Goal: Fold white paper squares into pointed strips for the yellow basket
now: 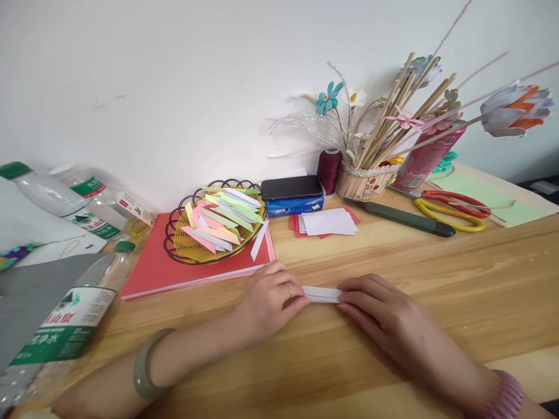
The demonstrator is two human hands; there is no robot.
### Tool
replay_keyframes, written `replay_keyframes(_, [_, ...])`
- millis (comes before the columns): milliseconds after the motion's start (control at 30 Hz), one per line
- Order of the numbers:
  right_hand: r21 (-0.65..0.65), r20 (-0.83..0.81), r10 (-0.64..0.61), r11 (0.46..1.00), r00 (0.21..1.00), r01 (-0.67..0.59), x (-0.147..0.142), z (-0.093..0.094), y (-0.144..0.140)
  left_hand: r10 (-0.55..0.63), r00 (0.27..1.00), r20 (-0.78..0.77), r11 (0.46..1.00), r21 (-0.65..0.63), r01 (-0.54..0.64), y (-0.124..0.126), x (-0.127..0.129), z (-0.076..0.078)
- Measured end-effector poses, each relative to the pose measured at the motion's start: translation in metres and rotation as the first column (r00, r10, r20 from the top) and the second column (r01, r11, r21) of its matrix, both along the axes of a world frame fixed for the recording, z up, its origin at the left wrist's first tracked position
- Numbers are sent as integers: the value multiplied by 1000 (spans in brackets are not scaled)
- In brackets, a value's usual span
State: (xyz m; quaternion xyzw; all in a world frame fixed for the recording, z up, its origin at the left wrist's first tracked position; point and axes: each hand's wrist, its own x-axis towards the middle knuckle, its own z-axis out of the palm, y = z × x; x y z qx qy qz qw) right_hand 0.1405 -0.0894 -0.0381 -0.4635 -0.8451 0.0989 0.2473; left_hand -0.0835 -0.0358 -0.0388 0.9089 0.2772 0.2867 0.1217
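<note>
A narrow folded strip of white paper [323,294] lies low over the wooden table, stretched between my two hands. My left hand [273,293] pinches its left end, thumb and fingers closed. The right end is held by my right hand [384,308], its fingers closed at the paper's edge. A lengthwise fold line shows along the strip. Just beyond my left hand stands a yellow woven basket [186,241] with a dark looped rim, heaped with folded paper pieces [225,215] in pink, green, yellow and white. One white folded piece [259,240] leans at its right side.
Red paper sheets [148,256] lie under the basket. Behind my hands are white and red paper slips [329,222], a phone [292,187] on a blue pack, a thread spool [330,170], a green cutter [408,219] and scissors [454,210]. Plastic bottles [72,320] lie left.
</note>
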Motion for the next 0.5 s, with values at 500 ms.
replay_keyframes(500, [-179,2,-119,977,993,118,-3,5,4,46,999,-14,988,-147,-47,1,-1,-1])
